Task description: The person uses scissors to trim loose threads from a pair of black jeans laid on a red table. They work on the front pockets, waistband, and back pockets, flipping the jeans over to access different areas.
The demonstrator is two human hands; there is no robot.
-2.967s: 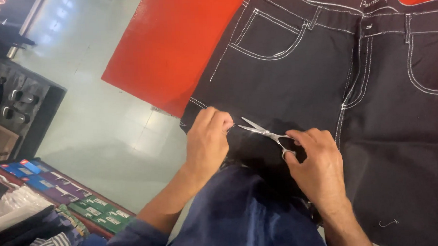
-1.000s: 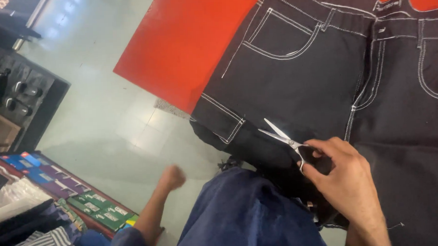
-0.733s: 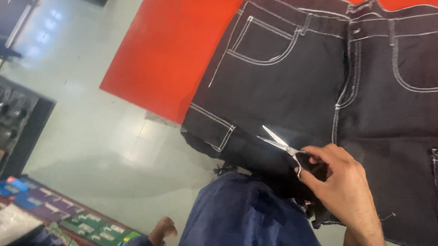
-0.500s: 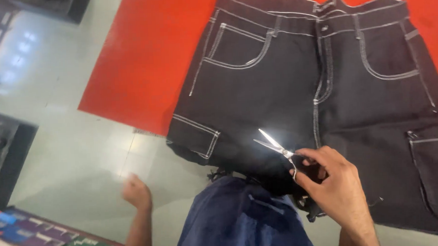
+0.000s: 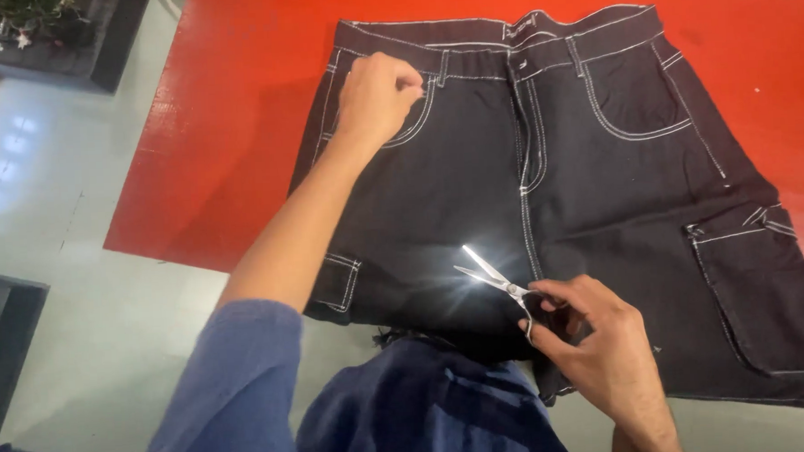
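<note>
A pair of black trousers [image 5: 472, 178] with white stitching lies flat on a red table top [image 5: 234, 107], waistband at the far side. My left hand [image 5: 376, 93] reaches far over it and pinches the cloth at the left front pocket [image 5: 416, 126]. My right hand [image 5: 597, 353] is near the front edge and holds small silver scissors [image 5: 493, 281], blades apart and pointing up-left over the trouser leg. A side cargo pocket [image 5: 757, 283] shows at the right.
My blue-clad lap [image 5: 428, 415] fills the bottom middle. Pale green floor [image 5: 71, 295] lies to the left of the table. A dark cabinet edge [image 5: 1, 352] stands at the lower left, another dark unit [image 5: 68, 33] at the upper left.
My left hand, which had dropped down beside my leg, has swung up across the trousers to the left front pocket. The view has tilted, showing the whole garment. My right hand keeps the scissors.
</note>
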